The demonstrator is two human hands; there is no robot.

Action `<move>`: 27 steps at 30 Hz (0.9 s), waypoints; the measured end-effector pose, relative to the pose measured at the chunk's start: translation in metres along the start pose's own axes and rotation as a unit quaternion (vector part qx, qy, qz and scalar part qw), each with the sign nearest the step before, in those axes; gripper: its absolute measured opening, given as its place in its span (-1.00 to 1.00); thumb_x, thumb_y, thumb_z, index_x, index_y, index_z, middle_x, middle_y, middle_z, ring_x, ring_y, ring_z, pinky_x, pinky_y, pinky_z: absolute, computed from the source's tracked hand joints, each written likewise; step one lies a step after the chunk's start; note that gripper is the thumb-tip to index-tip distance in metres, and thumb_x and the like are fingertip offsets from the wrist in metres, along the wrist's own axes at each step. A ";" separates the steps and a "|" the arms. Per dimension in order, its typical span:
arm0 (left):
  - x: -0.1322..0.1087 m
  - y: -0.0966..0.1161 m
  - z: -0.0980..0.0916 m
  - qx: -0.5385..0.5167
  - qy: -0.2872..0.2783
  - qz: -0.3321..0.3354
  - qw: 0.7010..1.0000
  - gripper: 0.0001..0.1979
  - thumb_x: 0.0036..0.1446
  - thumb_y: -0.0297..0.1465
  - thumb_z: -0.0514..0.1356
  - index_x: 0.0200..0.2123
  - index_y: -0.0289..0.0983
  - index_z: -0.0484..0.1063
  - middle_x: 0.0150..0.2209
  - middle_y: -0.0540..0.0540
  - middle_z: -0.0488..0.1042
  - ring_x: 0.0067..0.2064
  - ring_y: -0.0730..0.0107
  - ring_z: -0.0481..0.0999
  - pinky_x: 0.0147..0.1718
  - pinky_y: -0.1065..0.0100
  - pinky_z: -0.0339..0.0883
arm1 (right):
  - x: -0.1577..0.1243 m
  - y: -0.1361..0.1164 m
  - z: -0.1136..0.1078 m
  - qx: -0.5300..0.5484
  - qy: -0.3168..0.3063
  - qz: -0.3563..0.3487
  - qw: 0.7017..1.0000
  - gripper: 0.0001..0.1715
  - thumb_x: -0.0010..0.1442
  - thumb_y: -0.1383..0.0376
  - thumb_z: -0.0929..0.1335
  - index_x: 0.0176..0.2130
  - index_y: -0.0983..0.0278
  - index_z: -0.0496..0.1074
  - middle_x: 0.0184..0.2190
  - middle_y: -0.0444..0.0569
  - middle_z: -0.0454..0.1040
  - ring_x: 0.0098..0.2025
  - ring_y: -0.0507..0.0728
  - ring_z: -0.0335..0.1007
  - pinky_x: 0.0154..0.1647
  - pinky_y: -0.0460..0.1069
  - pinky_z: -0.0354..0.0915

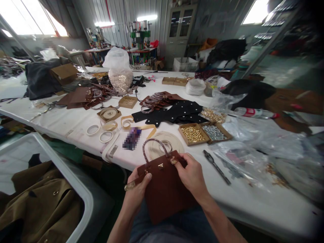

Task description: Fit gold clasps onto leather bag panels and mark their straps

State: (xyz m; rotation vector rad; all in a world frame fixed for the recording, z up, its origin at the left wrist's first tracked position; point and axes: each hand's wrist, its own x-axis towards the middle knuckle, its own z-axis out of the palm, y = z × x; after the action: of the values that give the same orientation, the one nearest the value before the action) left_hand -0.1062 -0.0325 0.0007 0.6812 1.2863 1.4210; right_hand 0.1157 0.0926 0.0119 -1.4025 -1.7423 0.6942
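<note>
We're holding a brown bag [167, 192] over our lap [140, 221], right at the near edge of the white table [253, 211], and we're using both hands on it. Our left hand [138, 190] is gripping the left upper corner, thumb pressing flat on the front near the foot of the handle [155, 139], and a strap with a gold end [130, 186] is sticking out at that hand's 9 o'clock. Our right hand [192, 172] is clamping the right upper corner, thumb pressing by a gold fitting [173, 160]. The other fingers are mostly hiding behind the bag, so we can't tell if they're spreading or bunching back there. A small gold clasp [160, 166] is sitting between our thumbs. Going round from the bag: a flat white coil [177, 143] is lying just behind it at 12 o'clock, with black pieces [174, 113] lying further back the same way. At 1 o'clock gold bits [192, 134] are filling a cardboard box [199, 142], with silver bits [214, 132] sitting in another box touching it. A dark hand tool [216, 167] is lying at 2 o'clock, and a clear bottle [254, 112] is resting farther out that way. A white bin [87, 199] is standing at 9 o'clock, holding olive-brown cloth [45, 202], and tape rolls [100, 137] are sitting around 10 o'clock.
</note>
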 end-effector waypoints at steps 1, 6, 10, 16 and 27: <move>0.001 -0.001 0.000 0.000 0.008 0.003 1.000 -0.56 0.32 -0.13 0.52 0.15 -0.20 0.68 0.16 -0.22 0.73 0.19 -0.05 0.69 0.24 0.09 0.53 | 0.000 -0.001 0.001 -0.008 0.000 -0.005 1.000 -0.80 0.40 0.11 0.47 -0.11 0.17 0.61 -0.12 0.08 0.69 -0.09 0.34 0.61 -0.02 0.15 0.42; 0.007 -0.003 0.002 0.005 0.024 0.013 1.000 -0.59 0.29 -0.16 0.54 0.11 -0.20 0.69 0.09 -0.20 0.75 0.13 -0.01 0.70 0.18 0.13 0.54 | -0.001 -0.003 0.011 -0.075 0.003 -0.029 0.997 -0.86 0.43 0.18 0.41 -0.10 0.17 0.57 -0.11 0.08 0.67 -0.09 0.35 0.60 -0.04 0.16 0.40; 0.009 -0.007 0.003 -0.004 0.021 0.016 1.000 -0.58 0.30 -0.15 0.53 0.11 -0.22 0.69 0.07 -0.21 0.76 0.10 -0.01 0.71 0.15 0.14 0.54 | -0.003 0.008 0.017 -0.121 -0.001 -0.033 0.992 -0.82 0.46 0.19 0.37 -0.04 0.19 0.56 -0.08 0.10 0.67 -0.06 0.36 0.61 -0.05 0.16 0.41; 0.006 -0.011 -0.004 -0.040 0.027 -0.006 0.999 -0.53 0.26 -0.14 0.57 0.12 -0.26 0.70 0.13 -0.26 0.74 0.17 -0.05 0.69 0.22 0.11 0.52 | -0.010 0.022 0.017 -0.148 -0.015 -0.017 0.989 -0.59 0.54 0.05 0.36 0.19 0.21 0.57 0.09 0.13 0.66 0.07 0.38 0.63 0.07 0.21 0.49; 0.007 -0.023 -0.016 -0.077 0.020 -0.049 0.996 -0.45 0.20 -0.12 0.60 0.17 -0.24 0.71 0.16 -0.26 0.73 0.24 -0.14 0.67 0.28 0.02 0.51 | -0.036 0.006 0.014 -0.154 0.055 -0.148 0.975 -0.29 0.53 0.12 0.47 0.51 0.23 0.34 0.27 0.31 0.50 0.30 0.52 0.45 0.36 0.48 0.43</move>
State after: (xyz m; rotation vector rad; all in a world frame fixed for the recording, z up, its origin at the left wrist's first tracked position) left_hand -0.1151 -0.0341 -0.0262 0.4819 1.2094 1.4419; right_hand 0.1108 0.0594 -0.0086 -1.3123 -1.9748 0.1864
